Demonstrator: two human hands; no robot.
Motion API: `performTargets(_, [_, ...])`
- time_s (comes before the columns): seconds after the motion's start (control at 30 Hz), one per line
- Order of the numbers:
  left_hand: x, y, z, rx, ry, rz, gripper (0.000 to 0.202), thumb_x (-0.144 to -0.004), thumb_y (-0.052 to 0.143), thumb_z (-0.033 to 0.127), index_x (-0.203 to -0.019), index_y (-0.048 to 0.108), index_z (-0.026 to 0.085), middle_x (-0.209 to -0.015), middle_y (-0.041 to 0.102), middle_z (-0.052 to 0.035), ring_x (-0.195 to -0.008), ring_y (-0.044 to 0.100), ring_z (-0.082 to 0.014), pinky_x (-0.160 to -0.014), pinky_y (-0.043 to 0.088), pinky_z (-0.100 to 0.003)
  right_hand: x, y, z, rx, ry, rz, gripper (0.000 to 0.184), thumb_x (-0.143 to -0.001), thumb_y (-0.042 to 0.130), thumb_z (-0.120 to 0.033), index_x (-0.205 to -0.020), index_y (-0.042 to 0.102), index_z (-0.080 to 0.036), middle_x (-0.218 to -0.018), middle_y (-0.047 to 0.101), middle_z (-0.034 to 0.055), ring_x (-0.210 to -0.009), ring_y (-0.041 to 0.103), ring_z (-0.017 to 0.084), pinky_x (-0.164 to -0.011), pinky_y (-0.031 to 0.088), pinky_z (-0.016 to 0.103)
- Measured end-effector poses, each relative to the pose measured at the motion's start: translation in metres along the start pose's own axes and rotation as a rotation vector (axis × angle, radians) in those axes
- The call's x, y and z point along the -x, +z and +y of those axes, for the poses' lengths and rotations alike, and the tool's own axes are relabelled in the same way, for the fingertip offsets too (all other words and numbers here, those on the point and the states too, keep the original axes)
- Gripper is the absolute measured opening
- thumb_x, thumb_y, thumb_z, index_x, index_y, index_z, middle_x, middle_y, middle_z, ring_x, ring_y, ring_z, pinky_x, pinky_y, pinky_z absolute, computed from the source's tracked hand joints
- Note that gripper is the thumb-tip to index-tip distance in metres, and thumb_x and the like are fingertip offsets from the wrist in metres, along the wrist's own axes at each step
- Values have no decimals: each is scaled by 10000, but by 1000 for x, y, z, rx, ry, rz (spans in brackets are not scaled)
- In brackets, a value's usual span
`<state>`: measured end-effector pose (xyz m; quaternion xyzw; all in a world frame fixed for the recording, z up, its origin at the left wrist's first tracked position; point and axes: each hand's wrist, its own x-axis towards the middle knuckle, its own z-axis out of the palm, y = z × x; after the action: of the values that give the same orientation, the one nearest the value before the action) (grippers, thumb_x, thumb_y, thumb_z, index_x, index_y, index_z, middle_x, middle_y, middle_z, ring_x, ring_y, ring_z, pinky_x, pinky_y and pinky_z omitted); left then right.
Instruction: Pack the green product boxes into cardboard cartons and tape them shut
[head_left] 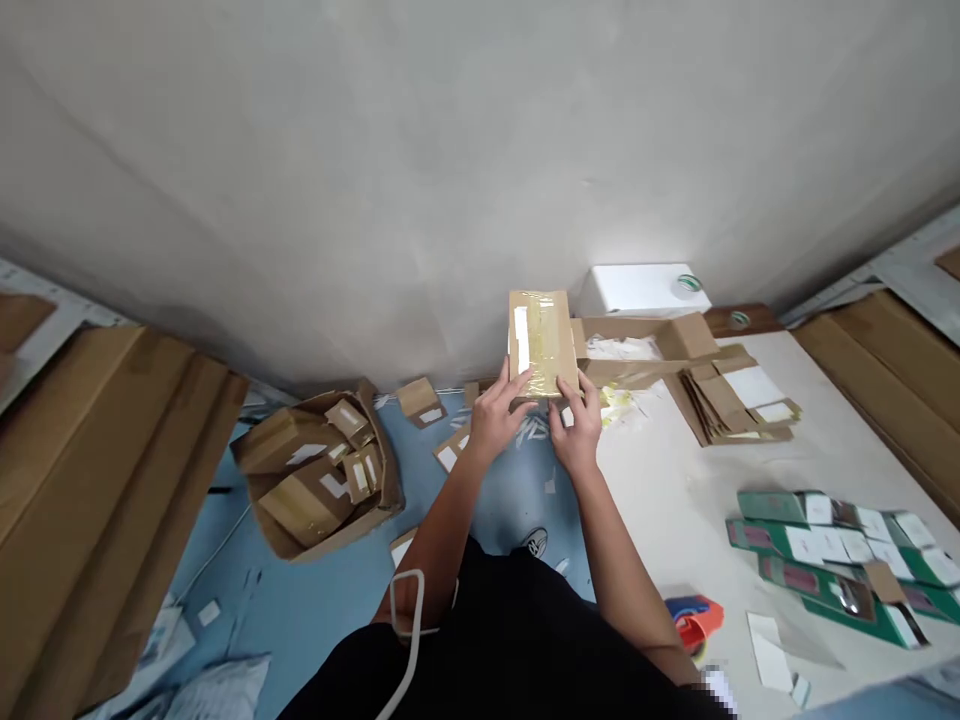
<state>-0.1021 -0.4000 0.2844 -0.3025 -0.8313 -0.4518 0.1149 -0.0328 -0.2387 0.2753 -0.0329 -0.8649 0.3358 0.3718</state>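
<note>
While grips (pixel 495 412) hold box (pixel 553 340) by near edge, floor (pixel 514 490) shows below.

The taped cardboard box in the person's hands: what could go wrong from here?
The left hand and right hand hold the taped cardboard box near its close end, so the far end might tip. Paper scraps lie on the blue floor near a shoe; a foot could slip. The right forearm looks close to an orange and blue tool and might knock it.
</note>
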Motion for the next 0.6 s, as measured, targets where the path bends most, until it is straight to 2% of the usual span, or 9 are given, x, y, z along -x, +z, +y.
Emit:
performTargets(0.13, [26, -68, -56, -52, -125, 90, 587, -953, 718, 313, -1513, 547, 345, -1603, 501, -67, -1327, 634, -298, -1079, 561, -424, -4, 74, -48, -85, -72, -145, 440, -979, 553, -221, -1407, 633, -285, -1463, 516, 152, -1367, 533, 318, -1095, 510, 556])
performTargets(0.3, [56, -136, -119, -86, -195, 135, 585, -942, 729, 294, -1501, 565, 347, -1581, 529, -59, -1341, 622, -302, -1085, 561, -427, 3, 150, -105, -115, -118, -220, 401, -974, 558, -214, -1354, 672, -272, -1385, 545, 149, -1314, 566, 300, -1069, 541, 522])
performTargets(0.47, [83, -189, -168, -97, -257, 160, 610, -913, 758, 264, -1490, 582, 355, -1574, 537, -53, -1334, 628, -310, -1106, 550, -440, 17, 208, -147, -149, -136, -284, 386, -964, 571, -209, -1325, 691, -271, -1335, 558, 143, -1284, 583, 299, -1057, 547, 524])
performTargets(0.6, [103, -216, -195, -91, -316, 199, 633, -903, 763, 241, -1493, 575, 370, -1551, 565, -41, -1357, 610, -301, -1118, 542, -438, 24, 244, -168, -170, -150, -366, 388, -953, 577, -203, -1313, 702, -275, -1319, 566, 138, -1278, 587, 302, -1055, 546, 527])
